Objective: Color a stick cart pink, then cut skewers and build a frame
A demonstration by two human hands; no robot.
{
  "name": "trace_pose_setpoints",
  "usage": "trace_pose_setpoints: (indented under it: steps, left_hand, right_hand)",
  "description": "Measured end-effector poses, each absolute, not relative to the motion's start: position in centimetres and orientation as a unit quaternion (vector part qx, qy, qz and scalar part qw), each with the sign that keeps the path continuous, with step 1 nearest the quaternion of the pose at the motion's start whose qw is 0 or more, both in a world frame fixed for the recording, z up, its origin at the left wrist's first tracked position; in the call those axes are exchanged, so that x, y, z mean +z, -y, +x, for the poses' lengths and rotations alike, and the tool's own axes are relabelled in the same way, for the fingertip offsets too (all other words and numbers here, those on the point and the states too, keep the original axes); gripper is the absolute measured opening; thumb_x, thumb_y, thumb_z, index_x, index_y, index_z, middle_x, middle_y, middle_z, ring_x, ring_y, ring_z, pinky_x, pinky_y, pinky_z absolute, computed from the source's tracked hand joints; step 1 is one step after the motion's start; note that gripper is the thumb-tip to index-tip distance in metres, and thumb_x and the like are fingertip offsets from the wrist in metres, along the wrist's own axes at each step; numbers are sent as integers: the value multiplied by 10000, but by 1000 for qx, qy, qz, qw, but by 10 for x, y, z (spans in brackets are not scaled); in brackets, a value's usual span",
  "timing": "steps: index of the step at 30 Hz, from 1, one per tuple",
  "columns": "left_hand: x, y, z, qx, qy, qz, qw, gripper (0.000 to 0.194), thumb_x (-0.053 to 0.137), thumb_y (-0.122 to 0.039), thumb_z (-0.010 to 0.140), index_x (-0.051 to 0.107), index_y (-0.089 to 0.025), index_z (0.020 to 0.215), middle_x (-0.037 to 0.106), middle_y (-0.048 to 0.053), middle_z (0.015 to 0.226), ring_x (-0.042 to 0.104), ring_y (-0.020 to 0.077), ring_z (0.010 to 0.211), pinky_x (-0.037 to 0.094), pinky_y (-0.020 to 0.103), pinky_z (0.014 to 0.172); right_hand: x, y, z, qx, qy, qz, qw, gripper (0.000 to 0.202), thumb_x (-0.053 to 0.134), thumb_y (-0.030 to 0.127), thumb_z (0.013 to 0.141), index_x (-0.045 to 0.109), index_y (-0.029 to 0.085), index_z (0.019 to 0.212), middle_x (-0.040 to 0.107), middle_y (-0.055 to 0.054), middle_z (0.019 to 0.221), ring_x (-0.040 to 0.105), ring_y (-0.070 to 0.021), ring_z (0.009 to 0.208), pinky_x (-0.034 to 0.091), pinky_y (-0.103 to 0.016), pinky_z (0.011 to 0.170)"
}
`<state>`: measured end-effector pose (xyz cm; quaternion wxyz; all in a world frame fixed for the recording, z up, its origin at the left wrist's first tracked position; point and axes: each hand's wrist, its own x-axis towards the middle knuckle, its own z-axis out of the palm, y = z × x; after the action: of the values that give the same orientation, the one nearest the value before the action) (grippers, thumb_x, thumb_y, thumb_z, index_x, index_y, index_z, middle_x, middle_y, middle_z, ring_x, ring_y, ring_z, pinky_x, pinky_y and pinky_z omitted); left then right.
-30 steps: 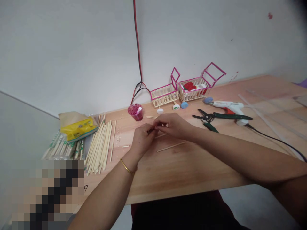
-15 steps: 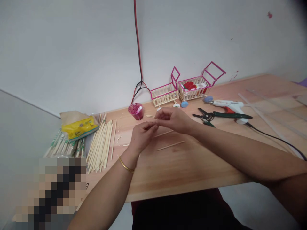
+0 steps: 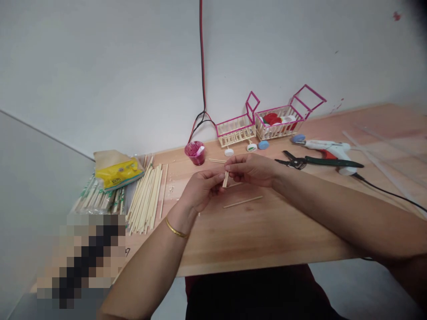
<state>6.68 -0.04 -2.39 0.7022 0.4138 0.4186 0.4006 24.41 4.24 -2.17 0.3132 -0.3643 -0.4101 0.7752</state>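
Between my two hands, short pale wooden sticks [image 3: 226, 179] are held upright in a small bunch; I cannot make out their exact number. My left hand [image 3: 202, 189], with a gold bangle at the wrist, pinches them from the left near their lower end. From the right, my right hand [image 3: 248, 170] grips their upper part with thumb and fingers. A loose wooden stick [image 3: 243, 202] lies on the table just below the hands. Farther back, more short sticks [image 3: 216, 160] lie by my right fingertips. Another stick is partly hidden under my right hand.
Long sticks [image 3: 147, 200] lie in a pile at left beside a yellow packet [image 3: 120, 174]. A paint-stained cup [image 3: 195, 153] stands behind the hands. Two stick-built carts [image 3: 236, 131] with magenta trim are against the wall. Green-handled pliers [image 3: 320, 162] and a corded glue gun [image 3: 330, 146] lie right.
My hands have turned the small sticks so that they now stand upright and show between the fingers. The whole view has shifted slightly, moving the scene to the right.
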Motion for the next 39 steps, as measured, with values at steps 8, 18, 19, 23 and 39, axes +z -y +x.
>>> trace_pose_setpoints:
  steps: [8, 18, 19, 23, 39]
  left_hand:
    - [-21, 7, 68, 497, -372, 630, 467, 192, 669, -225, 776, 695, -203, 965, 692, 43, 908, 623, 133, 807, 490, 288, 751]
    - [-11, 11, 63, 459, -440, 734, 237, 98, 649, -257, 800, 727, -209, 836, 647, 35, 771, 582, 137, 740, 454, 260, 693]
    - [-13, 8, 62, 457, -452, 727, 243, 87, 659, -255, 790, 727, -206, 814, 641, 32, 774, 578, 134, 739, 451, 256, 692]
    - [-24, -5, 59, 446, -484, 701, 274, 62, 678, -220, 759, 714, -186, 722, 651, 25, 757, 585, 132, 740, 443, 253, 704]
    - [-43, -19, 63, 349, -521, 729, 274, 99, 613, -164, 757, 711, -167, 746, 679, 14, 727, 585, 135, 711, 421, 246, 656]
  right_hand:
    - [-18, -38, 243, 828, 323, -330, 320, 75, 694, 173, 748, 623, 154, 734, 603, 27, 655, 536, -54, 604, 438, -172, 562]
    - [-19, -26, 240, 651, 601, -358, 294, 249, 645, 408, 791, 660, 179, 887, 652, -19, 791, 570, -111, 665, 444, -251, 609]
    - [-18, -27, 241, 582, 649, -368, 322, 252, 637, 408, 794, 662, 184, 906, 658, -26, 824, 582, -124, 700, 453, -266, 640]
    - [-15, -28, 240, 414, 729, -359, 409, 224, 632, 365, 787, 652, 186, 922, 657, -40, 860, 592, -158, 783, 467, -295, 707]
    - [-29, -36, 227, 396, 757, -371, 364, 121, 602, 263, 773, 640, 179, 851, 643, -10, 741, 580, -127, 676, 435, -246, 599]
